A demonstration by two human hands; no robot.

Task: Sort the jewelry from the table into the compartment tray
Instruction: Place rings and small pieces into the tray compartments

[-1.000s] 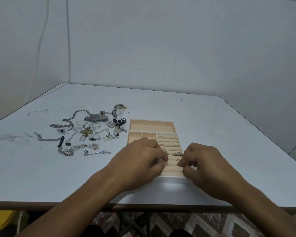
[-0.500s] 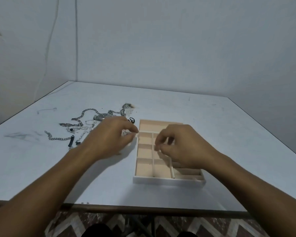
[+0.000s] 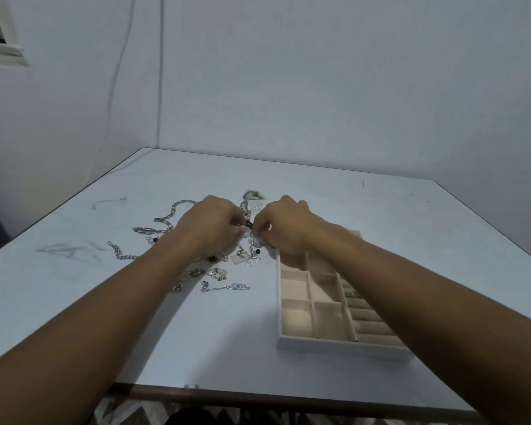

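1. Both hands are being recorded as moved off the compartment tray (image 3: 334, 345) and onto the jewelry pile (image 3: 218, 273). A fresh pickup is being judged as under way.
2. A small dark-and-silver piece (image 3: 249, 228) is being pinched between the curled fingertips of the left hand (image 3: 209, 228) and the right hand (image 3: 284, 228). Its kind cannot be told.
3. The pile is being left on the table (image 3: 59, 271), beneath and just nearside of the grip. A link chain (image 3: 169, 214) is lying to its left.
4. The tray is sitting right and nearside of the grip. A few rings (image 3: 348, 291) are being held in its roll section, partly hidden by the forearm. Nothing is being seen in the square compartments.
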